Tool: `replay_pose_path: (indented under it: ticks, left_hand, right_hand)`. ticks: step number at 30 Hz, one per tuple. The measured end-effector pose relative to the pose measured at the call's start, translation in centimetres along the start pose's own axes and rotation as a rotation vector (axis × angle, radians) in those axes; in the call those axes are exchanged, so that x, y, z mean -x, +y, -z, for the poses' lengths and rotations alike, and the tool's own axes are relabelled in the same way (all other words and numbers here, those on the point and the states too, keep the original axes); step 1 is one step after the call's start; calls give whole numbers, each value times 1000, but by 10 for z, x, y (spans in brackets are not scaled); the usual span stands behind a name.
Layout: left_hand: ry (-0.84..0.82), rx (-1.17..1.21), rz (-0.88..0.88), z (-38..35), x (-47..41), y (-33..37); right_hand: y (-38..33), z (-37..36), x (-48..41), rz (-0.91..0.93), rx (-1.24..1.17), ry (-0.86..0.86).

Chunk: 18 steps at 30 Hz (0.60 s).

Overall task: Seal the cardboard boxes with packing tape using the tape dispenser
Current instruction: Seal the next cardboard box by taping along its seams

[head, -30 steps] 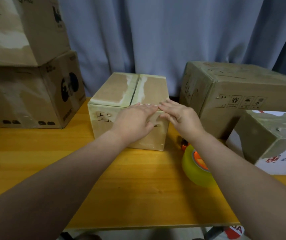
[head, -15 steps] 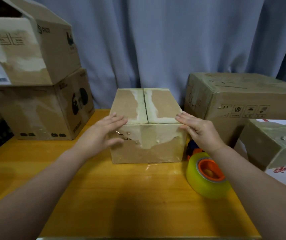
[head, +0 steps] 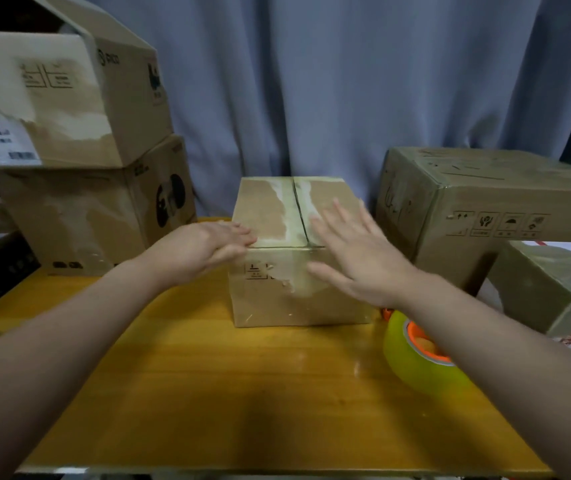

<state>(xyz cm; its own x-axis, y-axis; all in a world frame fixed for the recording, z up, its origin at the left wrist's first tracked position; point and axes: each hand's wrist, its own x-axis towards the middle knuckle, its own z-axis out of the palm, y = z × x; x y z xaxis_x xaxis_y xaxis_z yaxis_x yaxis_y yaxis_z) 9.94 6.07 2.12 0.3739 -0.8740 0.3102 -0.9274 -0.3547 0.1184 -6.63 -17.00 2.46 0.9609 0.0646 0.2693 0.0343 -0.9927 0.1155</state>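
**Both hands on the small box, tape not yet picked up**

My left hand [head: 215, 249] lies with straight fingers on the near left corner of the small cardboard box [head: 266, 306], thumb against its front face. My right hand [head: 356, 258] is spread wide over the right flap and the front. It is blurred, so I cannot tell whether it touches the card. Neither hand grips anything.

The box stands mid-table on the yellow table [head: 242, 393], both top flaps down and meeting at an open centre seam. Pale torn patches run along that seam and down the front. I judge the box light and stiff, with flaps that may spring up. The best hold is a flat palm pressed beside the seam, not on it. New tape may bond poorly to the torn paper. What is inside the box is hidden.

The tape dispenser [head: 415, 355], a yellow-green roll on an orange core, lies just right of the box, partly under my right forearm. Its handle is out of sight.

To the left are two stacked boxes. The upper box [head: 69, 98] has a raised flap and a dark interior. A large closed box [head: 485, 209] stands to the right.
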Motion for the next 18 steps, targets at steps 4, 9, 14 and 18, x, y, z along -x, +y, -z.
replay_pose_path:
  ticks: [4, 9, 14, 18]
  left_hand:
    - [112, 301, 234, -19, -19, 12]
    - [178, 263, 163, -37, -14, -1]
    - [207, -38, -3, -49, -7, -3]
    - [127, -178, 19, -42, -4, -4]
  right_hand:
    - [-50, -3, -60, -130, -40, -88]
    - [-65, -33, -63, -222, 108, -117]
    - [-66, -38, -59, -200, 313, -68]
    - [-67, -45, -57, -181, 440, -27]
